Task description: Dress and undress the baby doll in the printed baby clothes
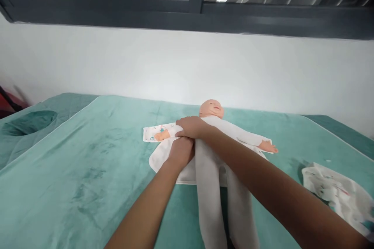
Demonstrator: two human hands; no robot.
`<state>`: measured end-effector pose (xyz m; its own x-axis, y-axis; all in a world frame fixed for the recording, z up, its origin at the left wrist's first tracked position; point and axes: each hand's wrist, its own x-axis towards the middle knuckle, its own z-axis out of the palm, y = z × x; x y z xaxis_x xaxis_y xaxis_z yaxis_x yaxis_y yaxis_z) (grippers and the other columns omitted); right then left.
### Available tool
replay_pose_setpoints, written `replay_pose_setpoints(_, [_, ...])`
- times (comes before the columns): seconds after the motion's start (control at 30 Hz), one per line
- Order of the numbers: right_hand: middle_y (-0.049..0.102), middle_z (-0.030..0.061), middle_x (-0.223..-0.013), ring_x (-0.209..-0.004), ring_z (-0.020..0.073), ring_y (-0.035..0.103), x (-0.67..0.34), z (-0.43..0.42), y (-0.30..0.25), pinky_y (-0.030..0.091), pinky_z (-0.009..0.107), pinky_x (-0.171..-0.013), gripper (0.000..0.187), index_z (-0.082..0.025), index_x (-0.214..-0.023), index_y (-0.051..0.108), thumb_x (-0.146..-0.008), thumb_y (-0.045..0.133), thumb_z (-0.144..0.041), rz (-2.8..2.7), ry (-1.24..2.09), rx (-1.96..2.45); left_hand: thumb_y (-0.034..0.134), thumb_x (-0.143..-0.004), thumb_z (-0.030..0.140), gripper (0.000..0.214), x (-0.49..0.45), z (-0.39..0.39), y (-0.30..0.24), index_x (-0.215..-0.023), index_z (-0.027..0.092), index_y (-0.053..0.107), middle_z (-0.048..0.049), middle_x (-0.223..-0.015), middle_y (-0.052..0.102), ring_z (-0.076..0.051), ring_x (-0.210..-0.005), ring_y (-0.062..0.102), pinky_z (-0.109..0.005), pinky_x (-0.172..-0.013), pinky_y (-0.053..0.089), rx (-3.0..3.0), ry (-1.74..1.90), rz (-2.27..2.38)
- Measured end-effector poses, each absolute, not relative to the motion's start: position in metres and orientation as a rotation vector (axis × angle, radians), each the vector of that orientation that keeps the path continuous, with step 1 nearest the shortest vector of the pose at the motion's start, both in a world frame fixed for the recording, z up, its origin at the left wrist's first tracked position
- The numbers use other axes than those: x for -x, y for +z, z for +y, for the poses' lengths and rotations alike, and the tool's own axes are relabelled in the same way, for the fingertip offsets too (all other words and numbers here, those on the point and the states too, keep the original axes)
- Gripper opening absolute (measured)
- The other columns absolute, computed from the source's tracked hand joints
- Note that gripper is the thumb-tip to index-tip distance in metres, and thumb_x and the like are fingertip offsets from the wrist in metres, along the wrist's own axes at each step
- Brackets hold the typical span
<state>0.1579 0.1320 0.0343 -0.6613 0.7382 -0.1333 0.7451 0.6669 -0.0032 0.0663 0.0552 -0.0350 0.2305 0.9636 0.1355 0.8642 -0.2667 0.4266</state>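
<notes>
A baby doll (pixel 211 109) lies on its back, its head toward the wall, with a white cloth body and legs. Spread beneath it is a white baby shirt (pixel 157 159) with small prints. The doll's hand on the left lies over the printed sleeve (pixel 148 134); the other arm stretches out to the right. My right hand (pixel 193 126) reaches across the doll's chest, its fingers bent over the shirt beside the left arm. Just below and touching it, my left hand (pixel 181 153) is closed on the shirt at the doll's side. The fingertips of both are partly hidden.
A crumpled white printed cloth (pixel 339 194) lies at the right on the green bed cover (pixel 87 186). On the left, the bed has a round hole (pixel 29 123). A white wall (pixel 146 62) rises behind the bed, below a dark-framed window (pixel 117 7).
</notes>
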Motion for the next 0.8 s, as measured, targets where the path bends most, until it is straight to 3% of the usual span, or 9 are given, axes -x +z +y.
replay_pose_setpoints(0.13, [0.066, 0.0026, -0.110, -0.095, 0.0203, 0.060, -0.185, 0.125, 0.045, 0.042, 0.030, -0.076, 0.035, -0.027, -0.113, 0.059, -0.093, 0.047, -0.053, 2.984, -0.293, -1.567, 0.046, -0.087, 0.015, 0.026, -0.054, 0.062, -0.033, -0.108, 0.018, 0.063, -0.0137, -0.115, 0.061, -0.030, -0.112, 0.054, -0.043, -0.089, 0.047, -2.374, 0.632, 1.880])
replay_pose_setpoints(0.23, [0.066, 0.0009, -0.112, -0.099, 0.0202, 0.059, -0.204, 0.113, 0.055, 0.042, 0.031, -0.080, 0.039, -0.028, -0.115, 0.060, -0.093, 0.047, -0.058, 3.111, -0.514, -1.685, 0.054, -0.086, 0.027, 0.027, -0.040, 0.070, -0.033, -0.110, 0.018, 0.061, -0.0142, -0.114, 0.060, -0.034, -0.111, 0.052, -0.048, -0.087, 0.045, -2.193, 0.674, 2.195])
replay_pose_setpoints(0.3, [0.066, 0.0007, -0.109, -0.098, 0.0204, 0.059, -0.208, 0.107, 0.057, 0.042, 0.031, -0.081, 0.040, -0.028, -0.110, 0.063, -0.091, 0.049, -0.060, 3.116, -0.569, -1.645, 0.057, -0.084, 0.031, 0.029, -0.032, 0.075, -0.034, -0.110, 0.019, 0.061, -0.0142, -0.113, 0.061, -0.033, -0.109, 0.054, -0.045, -0.085, 0.045, -2.048, 0.702, 2.232])
replay_pose_setpoints(0.47, [0.066, 0.0008, -0.100, -0.091, 0.0189, 0.059, -0.203, 0.099, 0.059, 0.039, 0.031, -0.077, 0.042, -0.028, -0.101, 0.068, -0.091, 0.047, -0.063, 3.031, -0.478, -1.570, 0.048, -0.086, 0.025, 0.016, -0.015, 0.083, -0.036, -0.094, 0.022, 0.062, -0.0064, -0.089, 0.069, -0.023, -0.083, 0.063, -0.031, -0.068, 0.041, -1.628, 0.952, 2.063])
replay_pose_setpoints(0.57, [0.066, 0.0013, -0.098, -0.090, 0.0186, 0.058, -0.203, 0.097, 0.061, 0.038, 0.030, -0.075, 0.043, -0.027, -0.097, 0.068, -0.089, 0.047, -0.064, 2.953, -0.401, -1.665, 0.052, -0.081, 0.021, 0.012, -0.010, 0.083, -0.033, -0.089, 0.022, 0.061, -0.0027, -0.086, 0.070, -0.020, -0.080, 0.062, -0.027, -0.065, 0.039, -1.478, 1.132, 1.933])
replay_pose_setpoints(0.8, [0.063, 0.0053, -0.094, -0.090, 0.0216, 0.056, -0.206, 0.099, 0.054, 0.035, 0.035, -0.083, 0.039, -0.023, -0.086, 0.067, -0.090, 0.049, -0.058, 2.755, -0.055, -1.830, 0.055, -0.078, 0.027, 0.009, -0.010, 0.077, -0.022, -0.073, 0.020, 0.057, 0.0039, -0.068, 0.057, -0.013, -0.068, 0.052, -0.023, -0.062, 0.038, -1.247, 1.315, 1.804])
